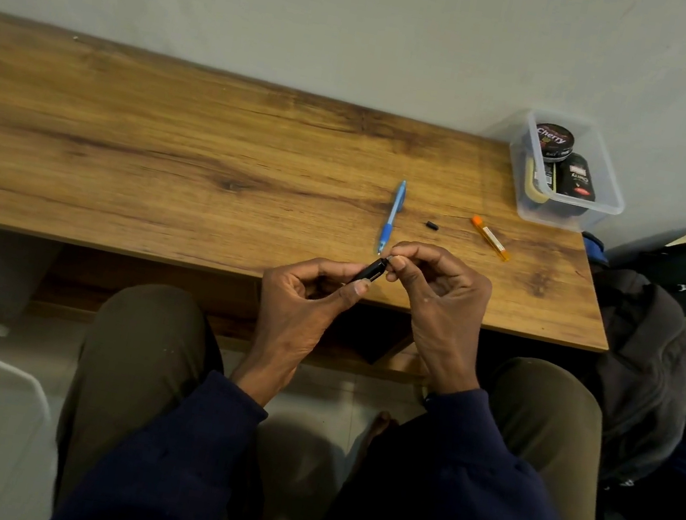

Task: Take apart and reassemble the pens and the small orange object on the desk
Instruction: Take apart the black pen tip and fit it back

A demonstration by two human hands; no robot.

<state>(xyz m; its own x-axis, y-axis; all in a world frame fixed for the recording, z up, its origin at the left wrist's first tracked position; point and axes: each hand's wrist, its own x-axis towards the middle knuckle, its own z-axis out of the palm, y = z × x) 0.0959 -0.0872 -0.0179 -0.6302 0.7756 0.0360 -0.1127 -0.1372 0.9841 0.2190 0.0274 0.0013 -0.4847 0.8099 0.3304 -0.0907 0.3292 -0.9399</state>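
Above the desk front edge, the left hand and right hand hold a pen barrel. Just behind lies a pen; right of it a small cap, then a slim tube. A container at the back right corner holds tins.

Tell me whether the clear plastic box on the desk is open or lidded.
Open: the clear plastic box shows a bare rim with no lid on it, and the tins inside are seen unobstructed.
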